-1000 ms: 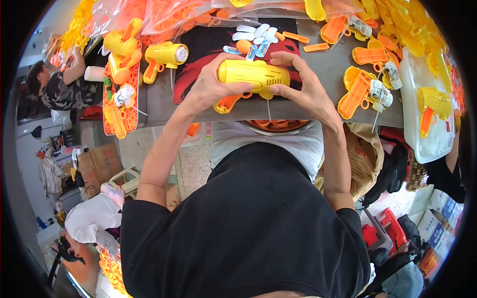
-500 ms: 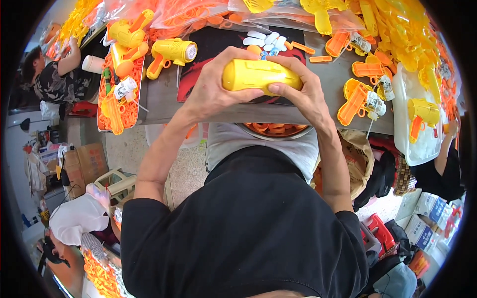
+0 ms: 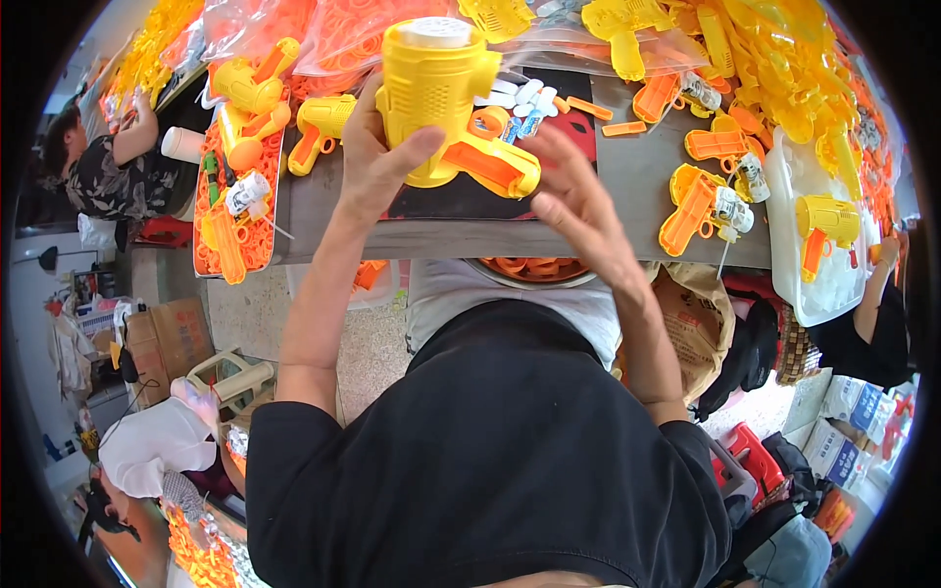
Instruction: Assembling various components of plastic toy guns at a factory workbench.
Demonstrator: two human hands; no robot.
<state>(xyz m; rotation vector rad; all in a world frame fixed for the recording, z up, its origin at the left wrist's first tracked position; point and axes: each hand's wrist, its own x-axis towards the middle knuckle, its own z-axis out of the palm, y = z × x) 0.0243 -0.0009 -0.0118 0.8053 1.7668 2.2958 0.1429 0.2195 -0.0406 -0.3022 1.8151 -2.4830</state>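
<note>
A yellow toy gun (image 3: 431, 93) with an orange handle is held up over the table's front part. Its round white end faces up, and the handle points right toward my other hand. My left hand (image 3: 377, 167) wraps its body from the left, thumb across the front. Close to the handle is my right hand (image 3: 583, 206), fingers spread and slightly blurred, apart from the toy. Behind them lie small white and blue pieces (image 3: 529, 101) on a dark red-and-black mat (image 3: 441, 204). Another yellow toy gun (image 3: 321, 122) rests left of the mat.
At left stands a tray (image 3: 277, 211) of orange rings and toy parts. Half-built toy guns (image 3: 691, 211) with white inner units lie at right, beside a white plastic bin (image 3: 784, 245). Yellow shells (image 3: 784, 59) are heaped behind. A bowl of orange parts (image 3: 534, 269) sits below the table edge.
The toy gun has turned from lying sideways between both hands to upright, handle now showing, and moved up and left. My right hand has let go of it.
</note>
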